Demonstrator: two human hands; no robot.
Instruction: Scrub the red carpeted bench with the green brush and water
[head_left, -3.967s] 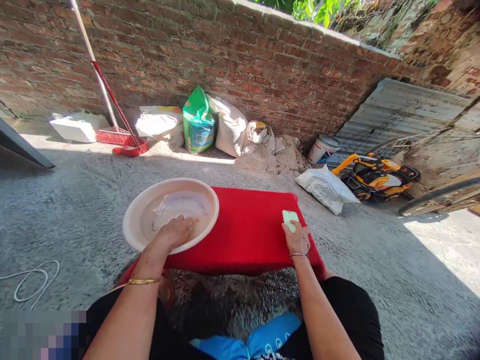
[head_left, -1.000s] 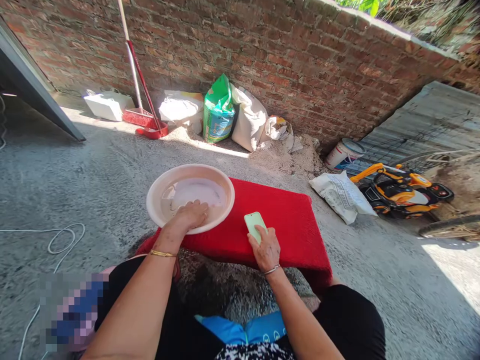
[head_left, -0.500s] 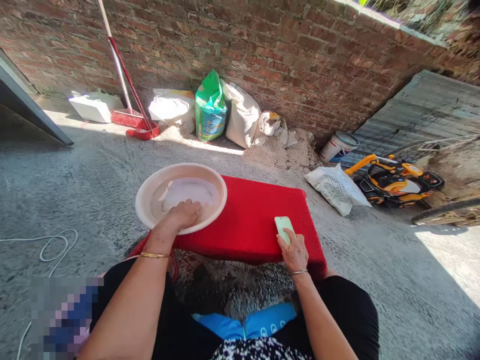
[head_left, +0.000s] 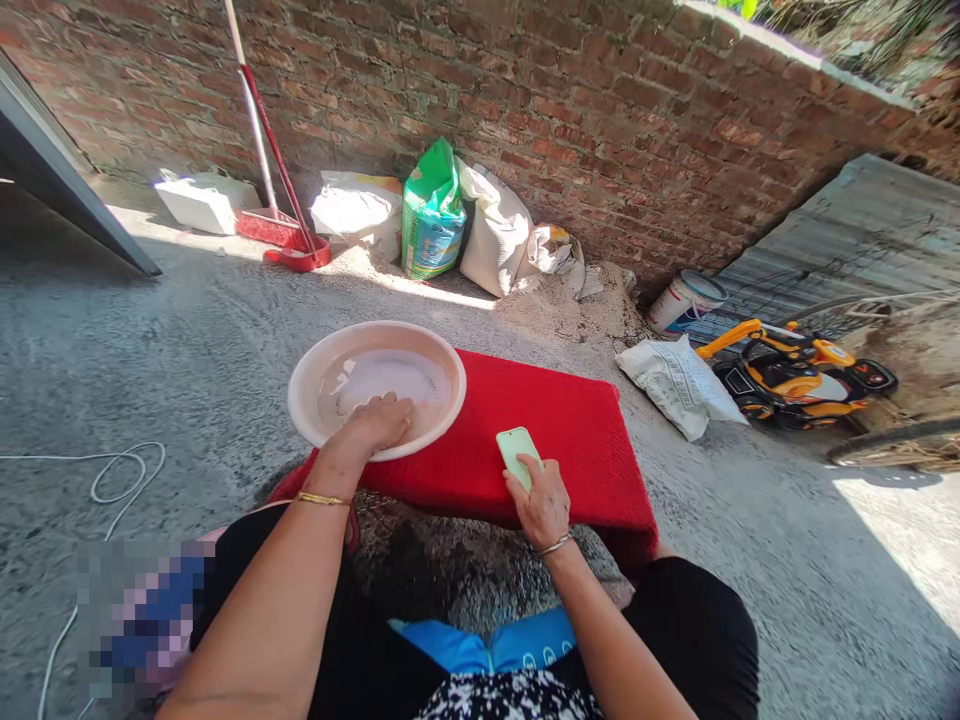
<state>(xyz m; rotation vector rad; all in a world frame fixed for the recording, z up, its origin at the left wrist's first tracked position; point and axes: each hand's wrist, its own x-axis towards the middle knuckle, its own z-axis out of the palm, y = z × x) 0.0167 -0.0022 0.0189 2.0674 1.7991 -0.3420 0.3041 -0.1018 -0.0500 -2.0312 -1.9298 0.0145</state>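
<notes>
A pale pink plastic basin (head_left: 300, 405) of water stands on the left end of a low bench covered with red cloth (head_left: 570, 420). My left hand (head_left: 380, 422) reaches over the basin's near side into the water; its fingertips are too hidden to show whether they hold anything. A light green, phone-shaped slab, apparently a phone (head_left: 517, 450), tilts over the middle of the red cloth. My right hand (head_left: 544, 505) grips it from the near side, thumb and fingers around its lower end.
Along the brick wall (head_left: 570, 130) are a red dustpan (head_left: 270, 228), a green bag (head_left: 435, 215), white sacks (head_left: 495, 235) and sand (head_left: 592, 310). A bucket (head_left: 686, 300), flat sack (head_left: 679, 385) and yellow ride-on toy (head_left: 806, 380) lie right. A white cable (head_left: 127, 485) curls left.
My right hand has moved left with the phone, closer to the basin. My left hand stays in the basin. The whole view has shifted slightly.
</notes>
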